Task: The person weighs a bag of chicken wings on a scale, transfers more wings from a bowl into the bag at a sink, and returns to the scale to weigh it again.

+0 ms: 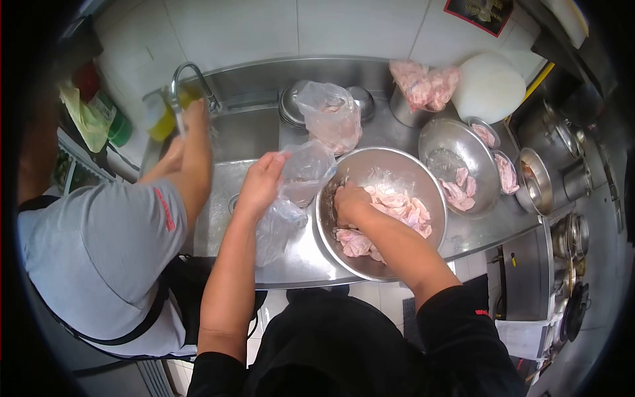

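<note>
Inside bowl (397,165), R (350,202) half-buried, L (261,182) grips bag (305,169)

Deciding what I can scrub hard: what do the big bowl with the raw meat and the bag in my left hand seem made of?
The bowl is likely stainless steel: brushed grey, with soft glare on its wall. The bag, pinched in the left hand, looks like thin clear plastic film: see-through, crumpled, with glossy creases.

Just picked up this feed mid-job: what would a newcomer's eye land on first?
The big steel bowl at the counter's centre holds raw chicken pieces, with the right hand down among them. Beside it, the left hand holds up a clear plastic bag. A grey-shirted person stands left, at the sink tap.
</note>
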Demonstrator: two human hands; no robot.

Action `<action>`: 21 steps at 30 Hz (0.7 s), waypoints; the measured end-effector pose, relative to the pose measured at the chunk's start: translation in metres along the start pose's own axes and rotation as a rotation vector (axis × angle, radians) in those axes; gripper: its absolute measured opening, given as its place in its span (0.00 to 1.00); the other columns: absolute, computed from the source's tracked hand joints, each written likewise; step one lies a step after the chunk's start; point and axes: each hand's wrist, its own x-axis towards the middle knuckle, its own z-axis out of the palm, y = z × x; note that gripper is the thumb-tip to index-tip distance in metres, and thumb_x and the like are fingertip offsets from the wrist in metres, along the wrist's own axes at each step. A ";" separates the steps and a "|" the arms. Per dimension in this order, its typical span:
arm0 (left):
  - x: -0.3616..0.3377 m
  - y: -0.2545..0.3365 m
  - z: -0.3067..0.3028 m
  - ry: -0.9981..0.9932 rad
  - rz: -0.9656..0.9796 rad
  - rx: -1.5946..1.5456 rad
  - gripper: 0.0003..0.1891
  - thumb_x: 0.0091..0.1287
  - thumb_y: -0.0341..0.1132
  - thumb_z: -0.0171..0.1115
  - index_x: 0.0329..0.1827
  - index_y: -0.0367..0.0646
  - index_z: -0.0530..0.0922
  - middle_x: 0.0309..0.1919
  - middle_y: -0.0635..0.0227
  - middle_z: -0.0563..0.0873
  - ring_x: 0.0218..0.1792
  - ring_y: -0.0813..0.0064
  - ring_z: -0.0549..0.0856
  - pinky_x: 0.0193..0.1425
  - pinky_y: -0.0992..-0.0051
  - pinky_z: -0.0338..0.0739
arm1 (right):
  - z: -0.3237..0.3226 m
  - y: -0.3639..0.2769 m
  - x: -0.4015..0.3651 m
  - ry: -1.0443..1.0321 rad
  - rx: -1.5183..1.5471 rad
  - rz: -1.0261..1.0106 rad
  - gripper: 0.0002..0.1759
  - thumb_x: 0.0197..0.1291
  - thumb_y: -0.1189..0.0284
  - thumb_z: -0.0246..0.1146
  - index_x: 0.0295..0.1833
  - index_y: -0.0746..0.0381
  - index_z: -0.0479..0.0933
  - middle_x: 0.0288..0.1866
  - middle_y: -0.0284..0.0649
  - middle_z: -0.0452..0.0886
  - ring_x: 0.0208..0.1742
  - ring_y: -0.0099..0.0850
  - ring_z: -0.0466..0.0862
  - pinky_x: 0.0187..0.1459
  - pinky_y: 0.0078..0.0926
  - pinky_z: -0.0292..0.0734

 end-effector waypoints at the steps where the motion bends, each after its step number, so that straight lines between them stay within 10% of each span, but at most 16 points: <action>1: -0.002 -0.002 -0.001 0.009 0.009 -0.003 0.18 0.76 0.43 0.52 0.56 0.40 0.80 0.33 0.73 0.80 0.31 0.82 0.74 0.34 0.79 0.71 | -0.007 -0.003 -0.004 -0.020 -0.022 0.016 0.32 0.41 0.58 0.77 0.53 0.63 0.82 0.60 0.51 0.78 0.64 0.44 0.77 0.55 0.33 0.80; 14: -0.025 -0.001 -0.019 0.008 -0.067 0.056 0.18 0.76 0.45 0.52 0.56 0.41 0.81 0.31 0.74 0.79 0.29 0.83 0.73 0.33 0.79 0.69 | -0.007 0.092 0.025 -0.041 0.912 -0.093 0.28 0.44 0.60 0.75 0.49 0.65 0.82 0.48 0.52 0.85 0.51 0.45 0.84 0.54 0.36 0.77; 21: -0.026 -0.005 -0.015 -0.010 -0.046 0.021 0.19 0.76 0.46 0.52 0.57 0.40 0.81 0.34 0.73 0.82 0.31 0.82 0.74 0.36 0.80 0.70 | -0.020 0.068 0.001 -0.038 0.388 -0.272 0.30 0.44 0.61 0.73 0.53 0.66 0.81 0.50 0.54 0.84 0.53 0.46 0.84 0.55 0.35 0.77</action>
